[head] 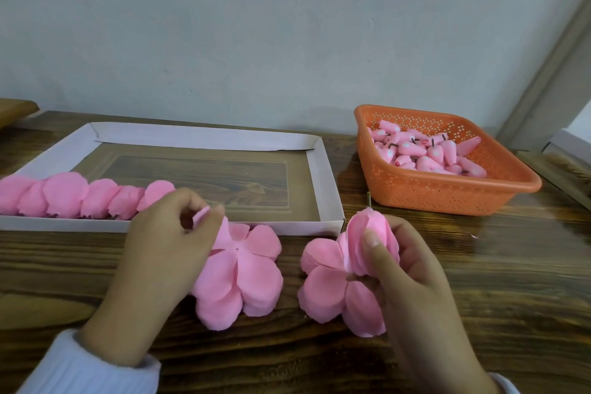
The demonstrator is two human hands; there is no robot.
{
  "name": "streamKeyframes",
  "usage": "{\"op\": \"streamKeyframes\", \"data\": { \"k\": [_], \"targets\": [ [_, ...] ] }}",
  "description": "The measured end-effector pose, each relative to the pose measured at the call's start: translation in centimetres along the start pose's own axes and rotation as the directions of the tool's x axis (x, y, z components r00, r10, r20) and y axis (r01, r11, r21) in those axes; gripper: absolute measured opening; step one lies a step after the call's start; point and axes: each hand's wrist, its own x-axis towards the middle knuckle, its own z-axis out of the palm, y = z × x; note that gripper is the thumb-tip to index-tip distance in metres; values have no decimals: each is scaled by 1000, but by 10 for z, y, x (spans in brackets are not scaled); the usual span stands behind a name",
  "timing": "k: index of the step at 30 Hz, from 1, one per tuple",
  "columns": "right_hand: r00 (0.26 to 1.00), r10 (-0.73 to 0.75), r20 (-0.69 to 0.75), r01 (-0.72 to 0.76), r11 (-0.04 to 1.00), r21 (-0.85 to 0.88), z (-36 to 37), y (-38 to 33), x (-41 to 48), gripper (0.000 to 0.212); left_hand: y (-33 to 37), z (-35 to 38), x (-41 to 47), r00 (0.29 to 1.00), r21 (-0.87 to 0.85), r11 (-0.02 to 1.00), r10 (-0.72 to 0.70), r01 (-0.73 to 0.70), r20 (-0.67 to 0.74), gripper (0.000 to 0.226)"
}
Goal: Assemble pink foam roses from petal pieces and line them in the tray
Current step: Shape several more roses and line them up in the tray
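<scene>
Nearest, on the worktop, lie two stacks of flower-shaped petal pieces. The left hand pinches a petal edge of the left stack, fingers curled round it, apparently to lift the top sheet. The right hand grips a half-built rose above the right stack, thumb pressed on its wrapped petals. The foam looks feather-light, soft and easily creased, so a gentle hold at a petal edge or the base seems best. Beyond, finished roses line the near wall of the tray. Farther right, an orange basket holds bud cores.
</scene>
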Motion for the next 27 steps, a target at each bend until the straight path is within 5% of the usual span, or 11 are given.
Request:
{"op": "streamKeyframes", "data": {
  "k": [3,5,13,17,22,27],
  "targets": [
    [1000,2,-8,-2,1000,-5,0,0,1,14,7,3,1,955,-407,864,-267,297,131,22],
    [1000,8,-6,-8,1000,-9,0,1,1,17,9,5,0,913,-522,750,-336,407,229,22],
    [999,20,33,-20,1000,6,0,0,-1,15,11,5,-4,916,-297,869,-352,396,192,22],
    [997,26,66,-28,999,28,0,-1,-1,21,7,5,-3,889,-395,797,-390,457,241,23],
    [989,-23,143,27,999,-27,0,-3,-1,15,12,5,-6,853,-627,580,-326,520,407,24],
    [977,-18,211,56,983,-178,3,0,-4,22,23,10,-15,841,-643,558,-227,525,490,35]
  ]
}}
